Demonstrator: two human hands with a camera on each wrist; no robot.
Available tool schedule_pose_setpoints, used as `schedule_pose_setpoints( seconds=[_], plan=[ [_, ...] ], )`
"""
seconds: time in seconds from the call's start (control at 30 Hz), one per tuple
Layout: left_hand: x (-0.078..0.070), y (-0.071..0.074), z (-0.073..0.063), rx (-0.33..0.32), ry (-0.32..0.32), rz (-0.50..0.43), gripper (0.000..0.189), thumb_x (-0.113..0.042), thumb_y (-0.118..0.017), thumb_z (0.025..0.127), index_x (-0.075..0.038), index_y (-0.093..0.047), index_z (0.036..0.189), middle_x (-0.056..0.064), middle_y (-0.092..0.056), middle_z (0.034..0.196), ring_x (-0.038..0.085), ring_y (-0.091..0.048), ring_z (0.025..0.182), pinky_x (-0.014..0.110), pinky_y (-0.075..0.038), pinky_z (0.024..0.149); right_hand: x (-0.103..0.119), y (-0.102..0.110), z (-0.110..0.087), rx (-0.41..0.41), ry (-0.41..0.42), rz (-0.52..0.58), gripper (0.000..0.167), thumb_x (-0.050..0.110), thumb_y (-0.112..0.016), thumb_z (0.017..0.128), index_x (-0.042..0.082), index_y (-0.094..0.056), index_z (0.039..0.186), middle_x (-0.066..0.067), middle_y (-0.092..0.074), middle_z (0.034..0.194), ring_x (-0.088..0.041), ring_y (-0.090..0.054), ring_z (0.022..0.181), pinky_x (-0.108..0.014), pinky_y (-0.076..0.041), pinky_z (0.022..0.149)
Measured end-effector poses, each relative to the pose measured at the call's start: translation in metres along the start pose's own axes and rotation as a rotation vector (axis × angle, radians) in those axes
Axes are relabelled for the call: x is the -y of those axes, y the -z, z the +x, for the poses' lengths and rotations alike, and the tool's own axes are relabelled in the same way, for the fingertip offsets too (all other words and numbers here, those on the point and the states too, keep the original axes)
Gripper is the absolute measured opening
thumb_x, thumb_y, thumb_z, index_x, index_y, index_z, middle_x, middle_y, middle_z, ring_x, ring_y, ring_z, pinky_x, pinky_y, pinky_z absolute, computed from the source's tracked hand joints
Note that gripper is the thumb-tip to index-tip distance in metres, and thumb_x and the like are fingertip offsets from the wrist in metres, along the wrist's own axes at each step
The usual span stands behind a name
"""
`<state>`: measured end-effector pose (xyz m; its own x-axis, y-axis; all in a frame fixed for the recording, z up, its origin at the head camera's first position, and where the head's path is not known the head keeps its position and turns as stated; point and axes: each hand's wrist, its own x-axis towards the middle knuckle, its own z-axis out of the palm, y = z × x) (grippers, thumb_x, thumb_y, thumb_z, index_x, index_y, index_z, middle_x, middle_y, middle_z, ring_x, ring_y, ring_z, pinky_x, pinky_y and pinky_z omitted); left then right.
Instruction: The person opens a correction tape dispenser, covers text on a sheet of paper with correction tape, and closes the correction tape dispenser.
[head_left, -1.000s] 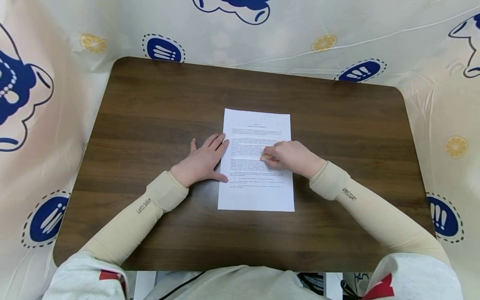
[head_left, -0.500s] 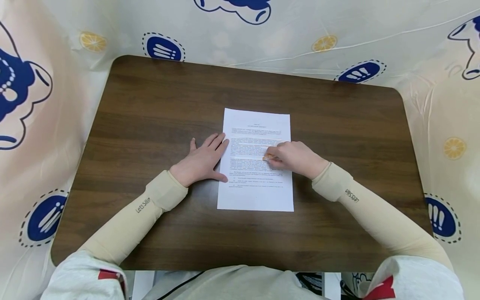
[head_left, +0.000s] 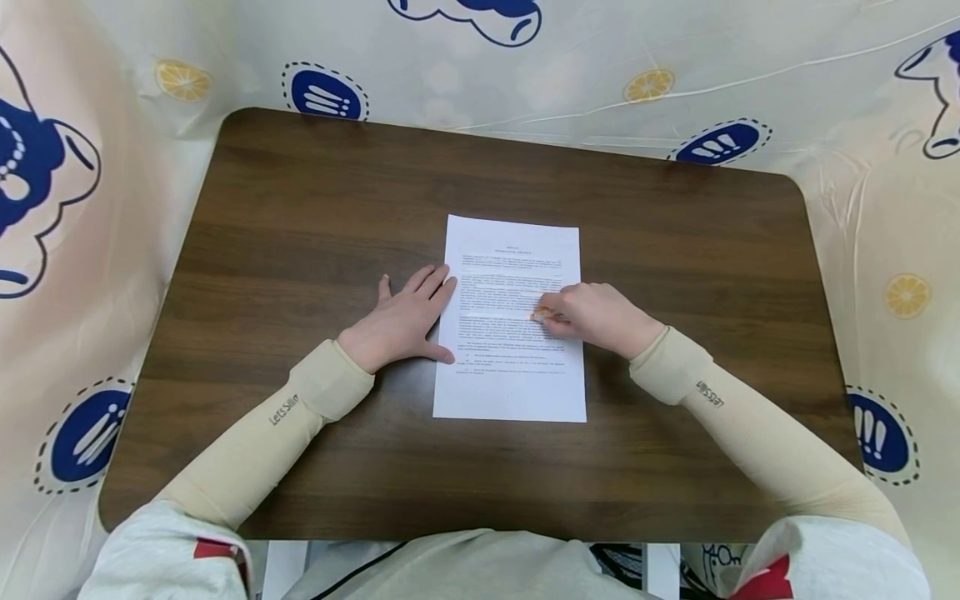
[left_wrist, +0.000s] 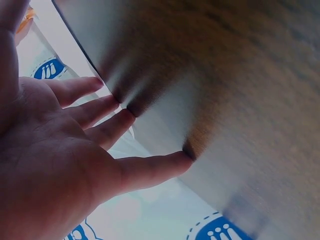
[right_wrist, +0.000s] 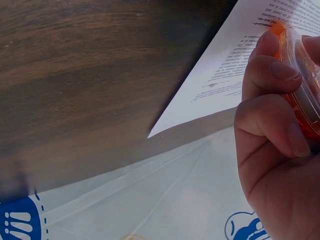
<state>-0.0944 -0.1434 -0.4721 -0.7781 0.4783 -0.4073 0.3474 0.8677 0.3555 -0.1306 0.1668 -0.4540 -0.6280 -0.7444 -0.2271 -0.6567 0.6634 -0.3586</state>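
Note:
A printed sheet of paper (head_left: 510, 396) lies on the brown table, its text facing the person. My left hand (head_left: 401, 321) rests with spread fingers at the sheet's left edge; some fingertips and the thumb are on the paper. In the left wrist view, the fingertips of the left hand (left_wrist: 75, 135) touch the surface. My right hand (head_left: 600, 317) grips a small orange correction tape (head_left: 542, 314) over the middle right of the text. The right wrist view shows the clear casing of the correction tape (right_wrist: 302, 102) between curled fingers; part of it is out of frame.
The dark wooden table (head_left: 337, 192) extends around the sheet on all sides. A pale patterned curtain (head_left: 570, 83) hangs along its back and both sides. A black cable (head_left: 360, 571) runs below the table's front edge.
The right hand has slid a little to the right across the text with the correction tape. The left hand and the sheet stay in place, with a slight shift of the head view.

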Motion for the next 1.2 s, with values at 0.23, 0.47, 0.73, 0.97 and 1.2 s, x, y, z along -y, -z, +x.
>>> schedule_pose_setpoints(
  seconds=[0.23, 0.47, 0.73, 0.97, 1.2],
  plan=[
    [0.000, 0.001, 0.000, -0.006, -0.001, -0.004, 0.121, -0.056, -0.087, 0.080, -0.004, -0.019, 0.166, 0.016, -0.009, 0.175, 0.039, -0.007, 0.160, 0.084, -0.010, 0.109, -0.002, 0.001, -0.004, 0.001, -0.014, 0.000, 0.013, 0.018, -0.072, 0.099, 0.010, -0.076, 0.108, -0.002, -0.072, 0.085, -0.013, -0.055, 0.062, -0.029, -0.042, 0.054],
    [0.000, 0.001, 0.001, 0.004, 0.003, -0.005, 0.121, -0.056, -0.086, 0.081, -0.005, -0.019, 0.166, 0.015, -0.008, 0.175, 0.039, -0.007, 0.160, 0.084, -0.009, 0.110, -0.008, 0.000, -0.006, -0.009, -0.008, 0.001, 0.011, 0.018, -0.071, 0.099, 0.011, -0.076, 0.107, -0.001, -0.072, 0.084, -0.012, -0.054, 0.061, -0.029, -0.042, 0.054],
    [-0.001, 0.002, 0.001, 0.009, 0.012, 0.001, 0.121, -0.057, -0.086, 0.080, -0.005, -0.018, 0.167, 0.016, -0.007, 0.175, 0.039, -0.007, 0.160, 0.084, -0.009, 0.110, -0.011, 0.002, -0.009, 0.003, -0.022, 0.024, 0.014, 0.018, -0.072, 0.099, 0.010, -0.076, 0.109, -0.001, -0.074, 0.089, -0.012, -0.056, 0.063, -0.029, -0.043, 0.054],
    [0.000, 0.002, 0.001, 0.002, 0.006, 0.004, 0.122, -0.057, -0.086, 0.080, -0.005, -0.018, 0.166, 0.016, -0.009, 0.175, 0.040, -0.007, 0.159, 0.085, -0.010, 0.109, -0.013, 0.001, -0.011, -0.006, -0.024, -0.009, 0.010, 0.022, -0.070, 0.101, 0.014, -0.074, 0.105, 0.001, -0.069, 0.083, -0.014, -0.054, 0.064, -0.030, -0.043, 0.055],
    [-0.001, 0.001, 0.001, 0.004, 0.011, 0.001, 0.121, -0.056, -0.087, 0.080, -0.005, -0.019, 0.167, 0.015, -0.009, 0.175, 0.039, -0.007, 0.160, 0.084, -0.009, 0.110, -0.013, 0.002, -0.015, -0.018, -0.035, 0.017, 0.011, 0.018, -0.072, 0.098, 0.013, -0.076, 0.107, 0.001, -0.073, 0.089, -0.013, -0.055, 0.064, -0.031, -0.044, 0.056]
  ],
)
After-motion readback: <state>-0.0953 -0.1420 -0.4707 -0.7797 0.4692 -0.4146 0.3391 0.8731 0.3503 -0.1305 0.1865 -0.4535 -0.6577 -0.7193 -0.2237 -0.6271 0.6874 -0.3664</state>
